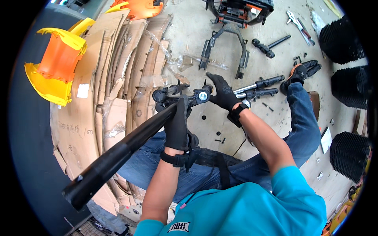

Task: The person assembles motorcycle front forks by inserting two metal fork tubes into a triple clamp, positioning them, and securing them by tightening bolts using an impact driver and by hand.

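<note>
My left hand [176, 128], in a black glove, is wrapped round a long black metal steering stem [122, 147] just below its clamp head. The stem slants down to the lower left, tilted across my left forearm. At its upper end the black clamp head [193, 99] has a round opening with a silver ring at the right. Close beside that end is my right hand [225, 94], also gloved, with its fingers stretched out and apart. I cannot tell whether it touches the clamp. Two silver-and-black fork legs [262, 83] lie on the floor just right of it.
Flattened cardboard [86, 129] is layered at the left, bearing a yellow-and-orange plastic panel [59, 65]. Ahead lie a black U-shaped frame [224, 29], a similar stem [269, 48] and locking pliers [293, 19]. Ribbed black stacks [349, 155] line the right; loose bolts dot the floor.
</note>
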The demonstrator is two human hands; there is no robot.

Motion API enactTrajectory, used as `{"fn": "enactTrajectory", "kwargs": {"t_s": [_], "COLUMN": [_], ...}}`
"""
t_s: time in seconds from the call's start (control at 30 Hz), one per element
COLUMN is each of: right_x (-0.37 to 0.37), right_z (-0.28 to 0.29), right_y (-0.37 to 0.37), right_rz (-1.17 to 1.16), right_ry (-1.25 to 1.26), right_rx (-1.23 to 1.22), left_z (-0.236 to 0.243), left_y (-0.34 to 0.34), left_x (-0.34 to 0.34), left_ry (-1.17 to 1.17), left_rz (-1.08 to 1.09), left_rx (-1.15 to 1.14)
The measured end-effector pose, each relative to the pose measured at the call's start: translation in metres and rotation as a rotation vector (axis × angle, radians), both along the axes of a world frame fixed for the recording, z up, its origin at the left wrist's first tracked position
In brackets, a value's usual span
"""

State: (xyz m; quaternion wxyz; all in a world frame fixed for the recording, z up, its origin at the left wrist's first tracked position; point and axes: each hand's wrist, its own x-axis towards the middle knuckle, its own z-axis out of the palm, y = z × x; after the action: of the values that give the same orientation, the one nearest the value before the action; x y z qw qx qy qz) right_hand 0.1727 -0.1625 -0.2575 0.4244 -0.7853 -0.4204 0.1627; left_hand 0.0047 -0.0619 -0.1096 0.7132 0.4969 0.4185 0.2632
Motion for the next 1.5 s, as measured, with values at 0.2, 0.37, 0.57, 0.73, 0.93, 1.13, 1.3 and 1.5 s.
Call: {"fn": "enactTrajectory", "kwargs": {"t_s": [0.2,0.37,0.57,0.73,0.93,1.13,1.3,1.5], "right_x": [0.003,-0.007,-0.012,-0.032,-0.047,-0.028,-0.022,-0.025], "right_z": [0.024,0.015,-0.003,0.005,0.001,-0.015,-0.004,0.007], "right_y": [0.018,0.025,0.024,0.019,0.015,0.007,-0.001,-0.004], "right_rz": [0.151,0.067,0.009,-0.017,-0.032,-0.199,-0.161,-0.076], "right_ry": [-0.08,-0.114,-0.161,-0.058,-0.034,0.179,0.289,0.203], "right_rx": [-0.023,0.002,0.058,0.115,0.132,-0.047,-0.085,-0.109], "left_z": [0.019,0.01,-0.002,-0.011,-0.027,-0.035,-0.008,-0.012], "left_y": [0.01,0.035,0.038,0.025,0.029,0.003,-0.019,-0.02], "left_x": [-0.005,-0.033,-0.05,-0.039,-0.05,-0.029,-0.025,-0.028], "left_ry": [0.142,0.574,0.441,0.361,0.467,0.597,0.636,0.658], "left_rz": [-0.243,-0.588,-0.421,-0.197,-0.219,-0.098,-0.086,-0.093], "left_rx": [0.131,0.546,1.12,1.003,1.134,1.141,1.172,1.195]}}
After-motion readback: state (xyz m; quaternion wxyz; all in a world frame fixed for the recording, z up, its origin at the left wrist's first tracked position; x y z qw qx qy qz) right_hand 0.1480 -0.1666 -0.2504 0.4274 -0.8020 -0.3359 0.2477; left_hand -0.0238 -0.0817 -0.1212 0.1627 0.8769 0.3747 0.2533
